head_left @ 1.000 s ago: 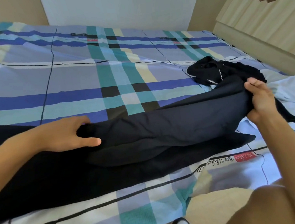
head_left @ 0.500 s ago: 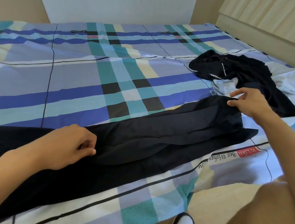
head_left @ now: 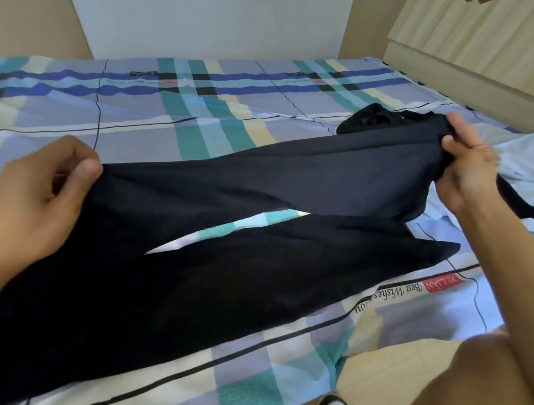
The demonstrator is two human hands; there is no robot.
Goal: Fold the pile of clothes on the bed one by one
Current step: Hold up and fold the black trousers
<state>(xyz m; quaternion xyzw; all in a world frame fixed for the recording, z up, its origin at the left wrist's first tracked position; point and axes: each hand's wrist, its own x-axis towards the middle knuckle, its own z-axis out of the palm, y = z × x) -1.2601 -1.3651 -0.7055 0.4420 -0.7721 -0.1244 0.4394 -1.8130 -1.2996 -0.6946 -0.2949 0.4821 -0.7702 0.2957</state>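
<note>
Black trousers (head_left: 249, 283): upper leg is spanning left to right along the bed's (head_left: 188, 112) near edge; left grip (head_left: 35, 201) and right grip (head_left: 467, 167) are pinching it, one at either side.

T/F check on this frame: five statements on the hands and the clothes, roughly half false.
1. The left hand and right hand both grip the dark garment. True.
2. The dark garment lies flat on the bed. False: its top layer is held up between the hands, and the sheet shows through a gap.
3. A second black garment lies beyond the right hand. True.
4. The light blue cloth lies left of the left hand. False: it lies on the right side, past the right hand.
5. The bed has a plaid sheet. True.
</note>
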